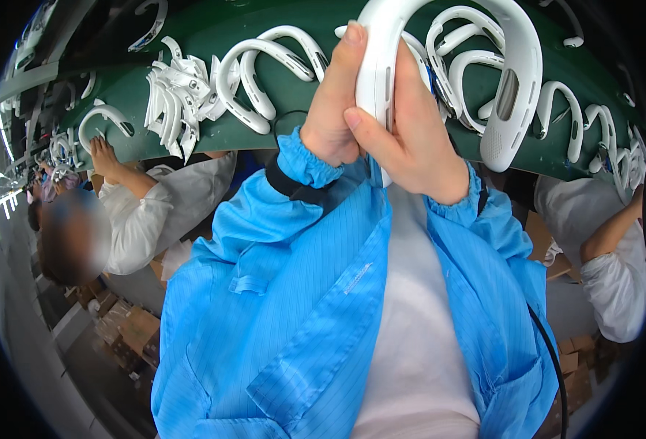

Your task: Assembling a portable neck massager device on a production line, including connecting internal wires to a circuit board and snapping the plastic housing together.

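Up close, a white U-shaped neck fan (524, 55) is gripped between my two hands above the green bench. My left hand (334, 106) wraps its near arm from the left, thumb pressed along the side. From the right, my right hand (418, 132) closes on that same arm, its thumb across the lower end. The fan's other arm curves over to the right, showing slots, an oval grille and a dotted tip. Behind it lie several more white neck fans (477, 58), partly covered by the held one.
The green bench (301, 121) carries a pile of white curved shell parts (173, 99) and several neck fans (250, 73) to the left. A co-worker's hand (103, 157) touches a fan at far left. Another co-worker's arm (612, 227) reaches in from the right. Cardboard boxes (136, 329) stand below.
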The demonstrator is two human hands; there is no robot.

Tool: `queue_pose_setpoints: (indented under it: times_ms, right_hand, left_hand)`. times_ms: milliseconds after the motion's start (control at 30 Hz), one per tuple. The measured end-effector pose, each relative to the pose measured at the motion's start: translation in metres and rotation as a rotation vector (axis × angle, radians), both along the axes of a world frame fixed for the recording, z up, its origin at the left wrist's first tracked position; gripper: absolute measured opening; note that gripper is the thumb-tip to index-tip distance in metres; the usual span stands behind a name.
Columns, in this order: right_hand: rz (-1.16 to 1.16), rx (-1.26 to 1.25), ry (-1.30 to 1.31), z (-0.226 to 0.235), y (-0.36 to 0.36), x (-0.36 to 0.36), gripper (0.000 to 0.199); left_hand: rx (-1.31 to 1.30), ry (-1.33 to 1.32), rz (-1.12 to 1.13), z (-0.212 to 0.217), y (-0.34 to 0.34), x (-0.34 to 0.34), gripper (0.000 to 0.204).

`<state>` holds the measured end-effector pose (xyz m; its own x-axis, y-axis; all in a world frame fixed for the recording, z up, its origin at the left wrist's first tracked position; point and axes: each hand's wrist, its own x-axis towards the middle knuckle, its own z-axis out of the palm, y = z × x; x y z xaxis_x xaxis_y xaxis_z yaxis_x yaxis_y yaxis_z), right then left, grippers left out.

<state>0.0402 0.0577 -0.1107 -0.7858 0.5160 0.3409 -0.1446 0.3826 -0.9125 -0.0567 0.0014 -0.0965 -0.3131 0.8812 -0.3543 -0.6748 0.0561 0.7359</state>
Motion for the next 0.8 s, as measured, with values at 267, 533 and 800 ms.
queue_pose_setpoints:
  times_ms: [267,533,800]
  right_hand:
    - [0.065,-0.044,-0.037,0.000,0.000,-0.002,0.078]
    - [0.105,-0.090,-0.064,0.011,0.010,-0.014,0.079]
    - [0.274,-0.114,-0.067,0.089,0.040,0.036,0.054]
  left_hand:
    - [0.030,-0.184,0.089,-0.005,-0.005,0.002,0.060]
    - [0.014,-0.133,0.165,-0.005,-0.006,-0.007,0.054]
    - [0.669,0.181,0.029,0.033,-0.043,-0.081,0.058]
